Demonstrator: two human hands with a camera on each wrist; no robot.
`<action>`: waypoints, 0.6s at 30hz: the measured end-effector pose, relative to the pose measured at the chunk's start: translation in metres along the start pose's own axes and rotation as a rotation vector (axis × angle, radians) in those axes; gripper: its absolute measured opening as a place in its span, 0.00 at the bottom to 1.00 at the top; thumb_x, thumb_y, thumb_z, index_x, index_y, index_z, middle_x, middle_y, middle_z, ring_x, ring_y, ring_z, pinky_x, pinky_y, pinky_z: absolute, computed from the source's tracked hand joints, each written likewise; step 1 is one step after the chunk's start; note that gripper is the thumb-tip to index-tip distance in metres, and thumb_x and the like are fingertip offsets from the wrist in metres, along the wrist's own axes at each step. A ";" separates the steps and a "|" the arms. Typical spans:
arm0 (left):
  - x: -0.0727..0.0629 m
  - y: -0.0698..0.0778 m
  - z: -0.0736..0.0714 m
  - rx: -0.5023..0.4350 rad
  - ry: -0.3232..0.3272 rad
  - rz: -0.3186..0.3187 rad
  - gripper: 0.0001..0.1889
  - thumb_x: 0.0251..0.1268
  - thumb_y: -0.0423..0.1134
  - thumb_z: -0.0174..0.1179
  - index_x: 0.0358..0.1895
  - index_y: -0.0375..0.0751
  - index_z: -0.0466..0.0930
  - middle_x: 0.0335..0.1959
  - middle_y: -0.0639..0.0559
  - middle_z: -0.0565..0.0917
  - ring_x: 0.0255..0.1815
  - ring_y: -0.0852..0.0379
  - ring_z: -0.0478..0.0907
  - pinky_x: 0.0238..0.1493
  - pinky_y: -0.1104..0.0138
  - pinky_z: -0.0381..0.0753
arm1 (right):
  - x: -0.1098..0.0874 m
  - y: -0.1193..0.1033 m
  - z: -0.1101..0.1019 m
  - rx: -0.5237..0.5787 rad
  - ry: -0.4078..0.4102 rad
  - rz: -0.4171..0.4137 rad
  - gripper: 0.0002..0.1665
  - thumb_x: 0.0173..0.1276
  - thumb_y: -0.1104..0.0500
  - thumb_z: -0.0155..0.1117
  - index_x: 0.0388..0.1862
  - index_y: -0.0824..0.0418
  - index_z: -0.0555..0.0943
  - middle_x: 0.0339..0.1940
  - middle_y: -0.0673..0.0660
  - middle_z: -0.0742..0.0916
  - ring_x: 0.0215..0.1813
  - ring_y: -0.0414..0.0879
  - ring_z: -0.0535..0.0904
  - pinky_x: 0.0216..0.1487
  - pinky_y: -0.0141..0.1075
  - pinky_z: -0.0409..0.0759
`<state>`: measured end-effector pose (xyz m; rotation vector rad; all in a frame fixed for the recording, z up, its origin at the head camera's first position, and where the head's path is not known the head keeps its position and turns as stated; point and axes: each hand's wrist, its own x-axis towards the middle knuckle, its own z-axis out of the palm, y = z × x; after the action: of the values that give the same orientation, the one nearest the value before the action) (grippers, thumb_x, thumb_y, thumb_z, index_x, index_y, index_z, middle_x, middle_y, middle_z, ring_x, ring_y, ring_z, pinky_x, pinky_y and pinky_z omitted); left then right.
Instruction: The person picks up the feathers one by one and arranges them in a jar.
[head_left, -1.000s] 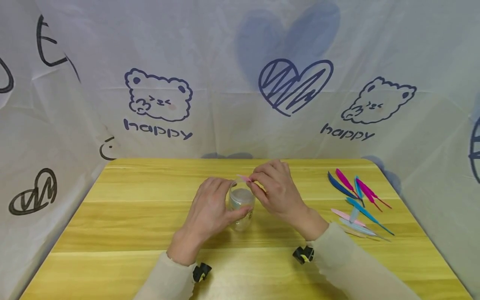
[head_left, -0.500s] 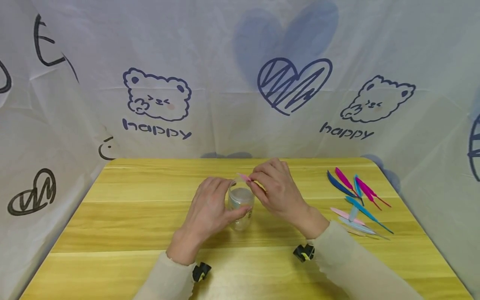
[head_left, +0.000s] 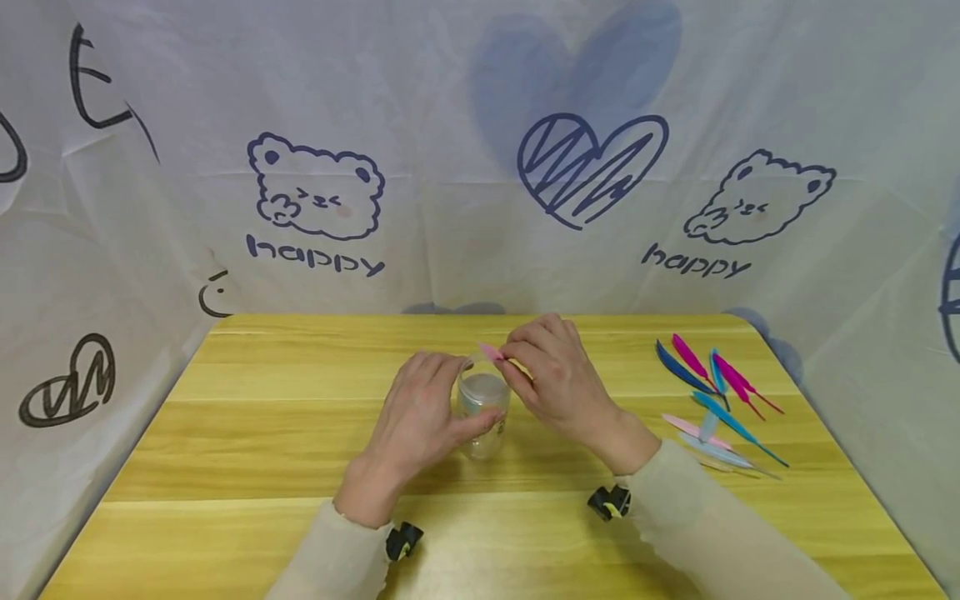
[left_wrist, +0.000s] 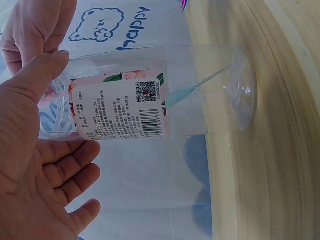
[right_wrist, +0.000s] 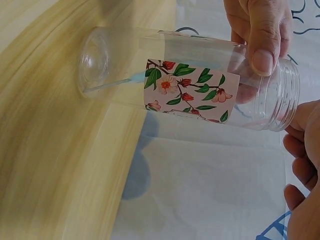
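Observation:
A clear plastic jar (head_left: 483, 404) without a lid stands upright on the table, a printed label (left_wrist: 117, 105) round its side. My left hand (head_left: 420, 412) grips it near the top, thumb on one side and fingers on the other. Over the mouth, my right hand (head_left: 557, 379) pinches a pink feather (head_left: 491, 352) between thumb and fingers. One end of that feather sticks out past the fingertips; the rest is mostly hidden by the hand and rim. Inside the jar a light blue feather (left_wrist: 182, 95) leans with its quill at the bottom.
To the right lie several loose feathers: a dark blue feather (head_left: 681, 367), magenta feathers (head_left: 733, 375), a bright blue feather (head_left: 738, 427) and a pale pink feather (head_left: 690, 431), some overlapping. A white printed cloth (head_left: 450, 233) hangs behind the wooden table (head_left: 262, 433).
The pink feather's visible end has risen slightly at the jar's mouth. My left hand and the jar stay in place.

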<state>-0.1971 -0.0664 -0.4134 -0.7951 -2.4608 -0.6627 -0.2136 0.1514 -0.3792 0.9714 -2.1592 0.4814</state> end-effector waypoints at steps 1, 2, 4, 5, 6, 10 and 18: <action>0.000 0.000 0.000 0.001 -0.002 -0.003 0.37 0.53 0.62 0.80 0.56 0.35 0.84 0.49 0.47 0.87 0.54 0.45 0.82 0.65 0.52 0.79 | 0.000 0.000 0.000 0.000 0.001 -0.002 0.06 0.69 0.59 0.74 0.34 0.62 0.88 0.39 0.56 0.89 0.45 0.55 0.78 0.46 0.49 0.75; 0.000 0.000 0.000 0.001 -0.005 -0.007 0.37 0.53 0.62 0.79 0.56 0.35 0.84 0.49 0.47 0.87 0.54 0.45 0.82 0.65 0.52 0.79 | 0.000 0.000 0.000 -0.001 0.002 -0.002 0.06 0.69 0.59 0.75 0.34 0.62 0.88 0.39 0.56 0.89 0.45 0.55 0.78 0.46 0.48 0.75; 0.000 0.000 0.000 0.001 -0.005 -0.009 0.38 0.53 0.62 0.80 0.56 0.35 0.84 0.49 0.47 0.87 0.54 0.45 0.81 0.65 0.52 0.79 | 0.001 0.000 0.000 -0.003 0.005 -0.006 0.06 0.68 0.60 0.75 0.34 0.62 0.88 0.39 0.56 0.89 0.45 0.55 0.78 0.46 0.48 0.75; 0.000 0.000 0.000 0.001 -0.006 -0.010 0.38 0.52 0.63 0.80 0.56 0.35 0.84 0.49 0.47 0.87 0.54 0.45 0.81 0.65 0.52 0.79 | 0.001 0.000 0.000 -0.004 0.005 -0.006 0.06 0.68 0.60 0.76 0.34 0.62 0.88 0.39 0.56 0.88 0.45 0.55 0.78 0.46 0.48 0.75; 0.000 0.000 0.000 0.001 -0.008 -0.012 0.38 0.52 0.62 0.80 0.56 0.35 0.84 0.49 0.47 0.87 0.54 0.45 0.81 0.64 0.52 0.79 | 0.001 0.000 0.000 -0.004 0.007 -0.008 0.07 0.67 0.60 0.76 0.33 0.62 0.88 0.39 0.57 0.88 0.45 0.55 0.78 0.46 0.48 0.75; 0.000 0.000 -0.001 0.002 -0.003 -0.005 0.38 0.52 0.62 0.80 0.55 0.34 0.85 0.48 0.46 0.87 0.54 0.45 0.81 0.64 0.52 0.79 | 0.001 0.000 -0.001 -0.003 0.003 -0.007 0.08 0.66 0.59 0.77 0.34 0.63 0.88 0.39 0.57 0.88 0.46 0.55 0.78 0.47 0.48 0.76; -0.001 0.000 0.000 0.008 -0.001 -0.004 0.38 0.52 0.62 0.80 0.56 0.35 0.84 0.49 0.47 0.87 0.54 0.45 0.82 0.64 0.51 0.80 | 0.001 0.001 -0.002 -0.006 -0.007 -0.004 0.07 0.66 0.59 0.77 0.38 0.61 0.89 0.42 0.56 0.88 0.48 0.54 0.78 0.49 0.49 0.76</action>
<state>-0.1970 -0.0669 -0.4140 -0.7879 -2.4655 -0.6531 -0.2142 0.1524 -0.3774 0.9757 -2.1632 0.4698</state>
